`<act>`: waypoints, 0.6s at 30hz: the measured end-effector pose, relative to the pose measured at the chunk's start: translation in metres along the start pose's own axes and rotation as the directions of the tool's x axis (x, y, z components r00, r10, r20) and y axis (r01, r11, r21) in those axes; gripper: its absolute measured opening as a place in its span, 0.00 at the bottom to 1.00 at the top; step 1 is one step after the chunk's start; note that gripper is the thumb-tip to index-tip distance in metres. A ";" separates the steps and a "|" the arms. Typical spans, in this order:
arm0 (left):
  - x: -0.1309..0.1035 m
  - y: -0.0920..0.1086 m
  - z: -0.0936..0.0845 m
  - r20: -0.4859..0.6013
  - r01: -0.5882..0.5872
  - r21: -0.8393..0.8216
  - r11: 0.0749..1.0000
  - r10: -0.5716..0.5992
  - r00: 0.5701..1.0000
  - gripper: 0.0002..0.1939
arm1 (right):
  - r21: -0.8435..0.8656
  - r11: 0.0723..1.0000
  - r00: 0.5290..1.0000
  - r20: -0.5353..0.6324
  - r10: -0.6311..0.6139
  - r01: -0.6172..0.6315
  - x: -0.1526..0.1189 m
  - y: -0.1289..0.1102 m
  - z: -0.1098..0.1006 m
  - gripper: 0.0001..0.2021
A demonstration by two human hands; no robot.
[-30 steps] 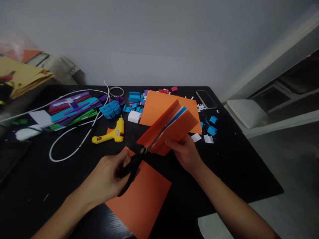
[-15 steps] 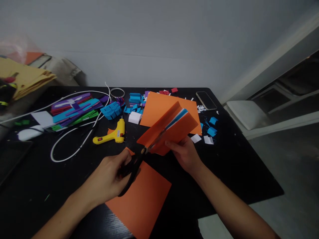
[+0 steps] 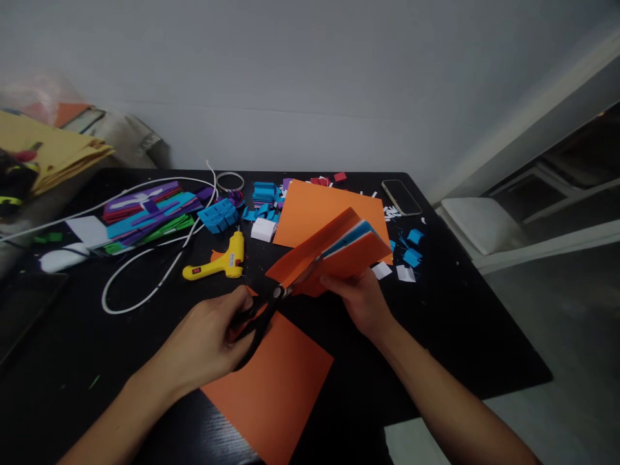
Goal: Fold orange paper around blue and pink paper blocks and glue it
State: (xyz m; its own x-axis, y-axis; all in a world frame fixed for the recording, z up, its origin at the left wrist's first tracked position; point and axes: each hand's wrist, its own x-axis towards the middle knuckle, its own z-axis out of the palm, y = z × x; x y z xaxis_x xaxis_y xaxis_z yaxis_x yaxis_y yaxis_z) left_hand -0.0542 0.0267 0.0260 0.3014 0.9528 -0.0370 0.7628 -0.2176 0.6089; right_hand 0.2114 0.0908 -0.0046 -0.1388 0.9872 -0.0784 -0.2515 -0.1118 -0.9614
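My left hand [image 3: 208, 336] is closed around the black handles of a pair of scissors [image 3: 256, 323]. The blades reach up and right into a folded orange paper [image 3: 356, 255], partly hidden by it. White and blue paper layers [image 3: 349, 237] show inside the fold. My right hand [image 3: 361, 300] pinches the folded paper at its lower right, thumb on the near face. Below the scissors an orange sheet [image 3: 290, 381] lies on the black table. Behind the held paper lies another orange sheet [image 3: 310, 210].
A yellow glue gun [image 3: 225, 258] and a looped white cable [image 3: 145, 302] lie to the left, near bundled coloured strips [image 3: 150, 216]. Blue and white paper pieces [image 3: 264, 229] sit at the back. A phone [image 3: 401, 197] rests at the far right, near small blue scraps [image 3: 413, 257].
The scissor handles have come closer together, and the blades have closed somewhat along the orange paper. The held paper has tipped slightly lower. My right hand keeps its hold.
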 end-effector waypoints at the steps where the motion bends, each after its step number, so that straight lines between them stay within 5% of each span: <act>1: 0.000 0.000 0.000 0.006 0.005 0.000 1.000 -0.005 1.000 0.08 | -0.006 1.000 1.000 -0.003 -0.002 0.002 0.000 -0.001 0.000 0.14; 6: 0.000 0.000 -0.001 0.030 0.037 0.019 0.999 -0.038 0.999 0.08 | -0.017 0.998 0.998 0.008 0.061 -0.061 0.000 -0.005 0.002 0.13; 11: 0.000 -0.001 0.000 0.035 0.046 0.015 0.999 -0.046 0.998 0.07 | 0.157 0.970 0.983 0.053 0.178 -0.184 -0.003 -0.012 0.008 0.17; 18: 0.002 -0.009 0.000 0.014 0.042 0.057 0.998 -0.043 0.999 0.06 | 0.228 0.952 0.976 0.123 0.180 -0.205 -0.003 -0.009 0.007 0.15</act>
State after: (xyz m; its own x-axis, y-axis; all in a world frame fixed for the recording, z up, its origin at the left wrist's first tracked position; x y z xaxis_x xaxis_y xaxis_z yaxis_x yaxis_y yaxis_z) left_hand -0.0605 0.0303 0.0206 0.2766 0.9581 -0.0739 0.8060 -0.1894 0.5608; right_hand 0.2068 0.0881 0.0058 -0.2986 0.9293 -0.2175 -0.4292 -0.3343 -0.8391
